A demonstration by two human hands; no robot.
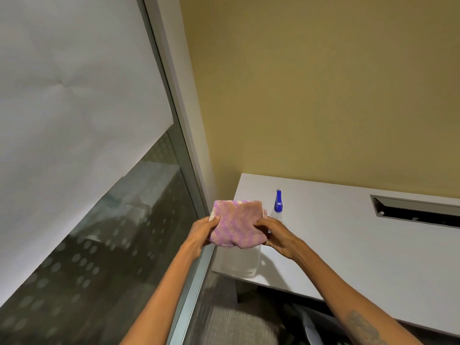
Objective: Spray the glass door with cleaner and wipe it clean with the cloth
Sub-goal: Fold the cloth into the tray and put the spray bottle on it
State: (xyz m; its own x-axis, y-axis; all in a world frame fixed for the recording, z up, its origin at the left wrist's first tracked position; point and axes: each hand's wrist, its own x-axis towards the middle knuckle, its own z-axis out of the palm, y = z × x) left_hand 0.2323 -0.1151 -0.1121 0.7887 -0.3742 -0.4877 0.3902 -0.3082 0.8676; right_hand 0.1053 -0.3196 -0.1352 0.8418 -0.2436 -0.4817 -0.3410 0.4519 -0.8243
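A folded pink cloth (pixel 236 222) hangs in the air in front of me, held by both hands. My left hand (pixel 201 232) grips its left edge and my right hand (pixel 276 235) grips its right edge. The glass door (pixel 104 232) fills the left side, its upper part covered by white paper, its lower part dotted and reflective. A clear spray bottle with a blue nozzle (pixel 278 202) stands upright on the white desk (pixel 348 235), just behind the cloth; its body is partly hidden by the cloth and my right hand.
The door's grey metal frame (pixel 184 150) runs diagonally between glass and yellow wall (pixel 311 83). The desk has a long cable slot (pixel 418 211) at the back right. Grey carpet (pixel 229 319) lies under the desk's edge.
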